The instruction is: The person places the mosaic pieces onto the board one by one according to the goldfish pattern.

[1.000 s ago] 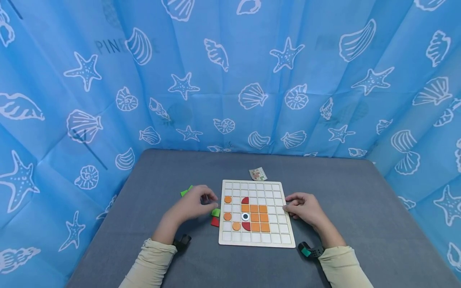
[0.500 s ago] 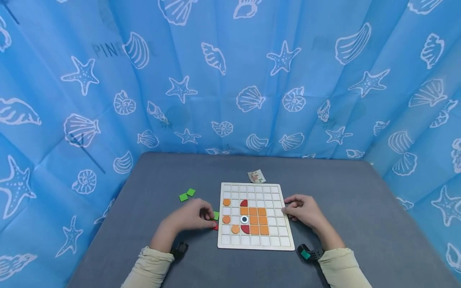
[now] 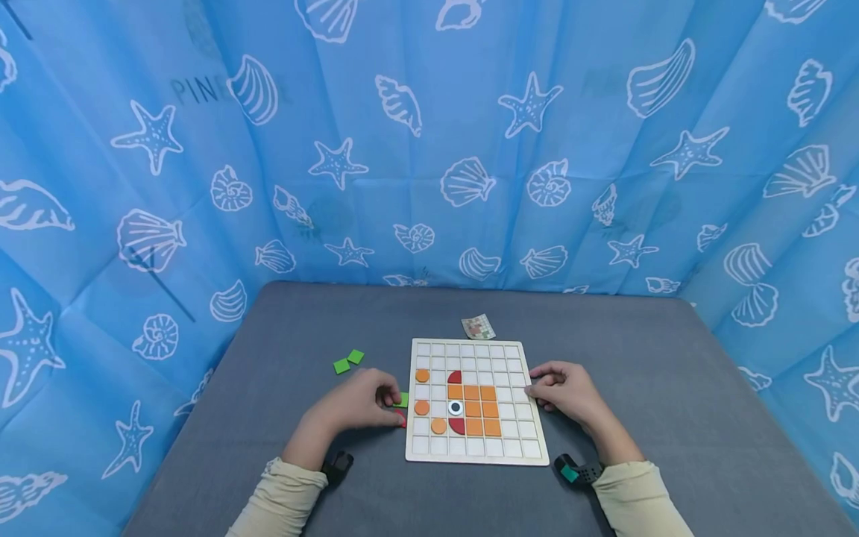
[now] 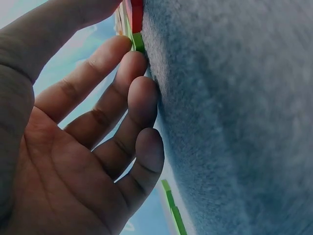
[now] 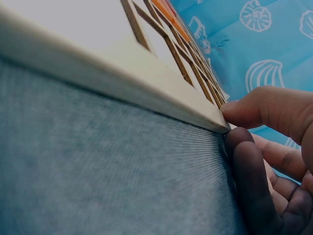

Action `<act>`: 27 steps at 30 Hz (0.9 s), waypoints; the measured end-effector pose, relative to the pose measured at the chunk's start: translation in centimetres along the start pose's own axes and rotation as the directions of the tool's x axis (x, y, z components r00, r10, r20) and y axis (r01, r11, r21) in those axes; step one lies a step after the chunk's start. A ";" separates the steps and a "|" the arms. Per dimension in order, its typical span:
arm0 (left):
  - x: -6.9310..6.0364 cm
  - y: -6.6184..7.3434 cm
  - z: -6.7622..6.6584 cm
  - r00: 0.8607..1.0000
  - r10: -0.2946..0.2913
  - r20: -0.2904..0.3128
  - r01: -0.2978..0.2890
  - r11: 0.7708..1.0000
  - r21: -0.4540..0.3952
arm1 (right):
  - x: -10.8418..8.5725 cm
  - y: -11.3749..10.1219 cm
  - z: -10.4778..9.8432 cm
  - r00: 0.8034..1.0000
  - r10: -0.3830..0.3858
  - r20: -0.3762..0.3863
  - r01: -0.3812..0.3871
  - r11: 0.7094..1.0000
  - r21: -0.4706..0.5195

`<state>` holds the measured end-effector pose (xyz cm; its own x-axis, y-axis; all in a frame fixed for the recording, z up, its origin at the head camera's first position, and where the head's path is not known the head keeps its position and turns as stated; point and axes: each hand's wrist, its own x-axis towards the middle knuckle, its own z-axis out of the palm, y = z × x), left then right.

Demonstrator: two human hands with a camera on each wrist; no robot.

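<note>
A pale square grid board (image 3: 526, 440) lies on the table, bearing orange square tiles (image 3: 473, 409), orange discs (image 3: 422, 376), red quarter-round tiles (image 3: 457, 426) and a white eye disc (image 3: 455, 408). At its left edge my left hand (image 3: 356, 401) reaches down with bent fingers. Its thumb tip is at a red tile (image 4: 137, 14); the index fingertip is by a green tile (image 4: 138, 42), apart from the thumb. My right hand (image 3: 565, 391) pinches the board's right edge, thumb on top and fingers against the side, as the right wrist view shows.
Two green tiles (image 3: 342, 366) lie on the grey table (image 3: 302, 328) to the left, beyond the left hand. A small patterned card (image 3: 478, 327) sits just behind the board. A blue shell-print curtain (image 3: 416, 194) hangs behind the table.
My left hand has come toward me, from beside the green tiles to the red tile, uncovering two green tiles behind it. My right hand stays at the board's edge.
</note>
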<state>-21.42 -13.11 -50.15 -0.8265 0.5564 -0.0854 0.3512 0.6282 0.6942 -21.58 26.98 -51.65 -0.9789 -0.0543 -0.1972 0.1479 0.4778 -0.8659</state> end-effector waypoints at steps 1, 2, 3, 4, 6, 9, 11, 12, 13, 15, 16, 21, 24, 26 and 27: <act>0.0 0.0 0.0 1.000 0.001 0.000 -0.001 1.000 0.002 | 0.0 0.0 0.0 1.000 0.001 0.000 -0.001 1.000 0.002; 0.0 0.0 0.0 1.000 0.002 -0.001 -0.002 1.000 0.002 | 0.0 0.0 0.0 1.000 0.000 -0.001 0.000 1.000 0.004; 0.1 0.0 0.0 1.000 0.002 -0.001 -0.002 1.000 0.003 | 0.0 0.0 0.0 1.000 0.001 -0.002 -0.001 1.000 0.004; 0.1 0.0 0.1 1.000 0.002 -0.001 -0.002 1.000 0.003 | 0.1 0.0 0.0 1.000 0.002 -0.004 -0.002 1.000 0.004; 0.1 0.0 0.0 1.000 0.001 0.003 -0.001 1.000 0.001 | 0.1 0.0 0.0 1.000 0.005 -0.008 -0.005 1.000 0.003; 0.0 0.1 -0.1 1.000 0.001 0.015 -0.001 1.000 -0.010 | 0.2 0.1 0.0 1.000 0.009 -0.011 -0.009 1.000 0.001; 0.0 0.1 -0.2 1.000 0.001 0.024 0.000 1.000 -0.016 | 0.2 0.2 0.1 1.000 0.009 -0.011 -0.009 1.000 0.000; 0.0 0.1 -0.2 1.000 0.001 0.028 0.000 1.000 -0.017 | 0.2 0.2 0.1 1.000 0.008 -0.010 -0.008 1.000 0.001; -0.1 0.1 -0.2 1.000 0.002 0.029 -0.002 1.000 -0.016 | 0.2 0.2 0.1 1.000 0.008 -0.009 -0.008 1.000 0.001; -0.1 0.2 -0.2 0.999 0.003 0.032 -0.002 1.000 -0.013 | 0.2 0.3 0.1 1.000 0.006 -0.008 -0.006 1.000 0.001; -0.1 0.1 -0.3 1.000 0.001 0.031 -0.001 1.000 -0.008 | 0.2 0.3 0.1 1.000 0.006 -0.007 -0.006 1.000 0.001; -0.2 0.2 -0.4 0.999 -0.019 0.029 0.019 1.000 -0.007 | 0.2 0.3 0.1 1.000 0.004 -0.013 -0.004 1.000 -0.002; -0.2 0.3 -0.4 0.999 -0.037 0.031 0.037 0.999 -0.008 | 0.2 0.3 0.1 1.000 0.003 -0.016 -0.003 1.000 -0.005; -0.2 0.3 -0.4 0.999 -0.045 0.030 0.045 0.999 0.000 | 0.2 0.2 0.1 1.000 0.001 -0.018 -0.001 1.000 -0.006; -0.2 0.4 -0.3 0.999 -0.045 0.029 0.045 0.999 0.003 | 0.2 0.2 0.1 1.000 0.000 -0.019 0.000 1.000 -0.007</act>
<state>-21.24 -13.20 -49.65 -0.8282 0.5433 -0.1374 0.3153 0.6544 0.6873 -21.73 26.96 -51.87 -0.9814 -0.0376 -0.1884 0.1470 0.4844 -0.8624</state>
